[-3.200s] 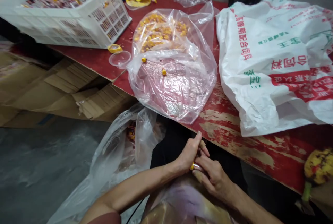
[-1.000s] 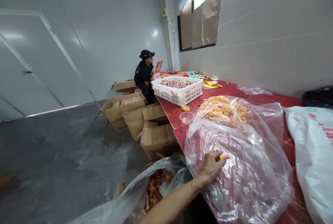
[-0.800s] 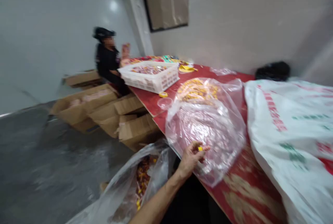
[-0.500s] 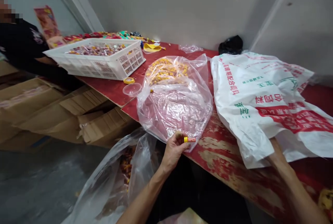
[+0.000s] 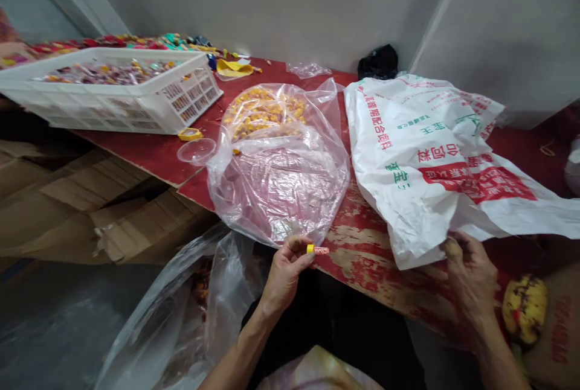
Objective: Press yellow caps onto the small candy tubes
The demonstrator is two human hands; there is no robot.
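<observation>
— What do you have on the far left?

— I see a white crate (image 5: 136, 97) full of wrapped sweets at the left of the red desk (image 5: 362, 251), with cardboard boxes (image 5: 90, 209) below the desk edge. Just right of the crate lie a yellow ring (image 5: 189, 134) and a clear cup (image 5: 196, 151).

— And the middle?

— A clear plastic bag (image 5: 281, 185) with yellow pieces heaped at its far end. At its near edge my left hand (image 5: 283, 275) pinches a small yellow-capped tube (image 5: 316, 250) between thumb and forefinger, fingers closed on it, held just over the desk's front edge. Another clear bag (image 5: 181, 317) hangs open below, left of that arm.

— The right side?

— A big white printed sack (image 5: 435, 154) lies on the desk. My right hand (image 5: 471, 275) grips its near edge, fingers curled under the fabric. Just right of that hand sits a yellow spotted object (image 5: 524, 308).
</observation>
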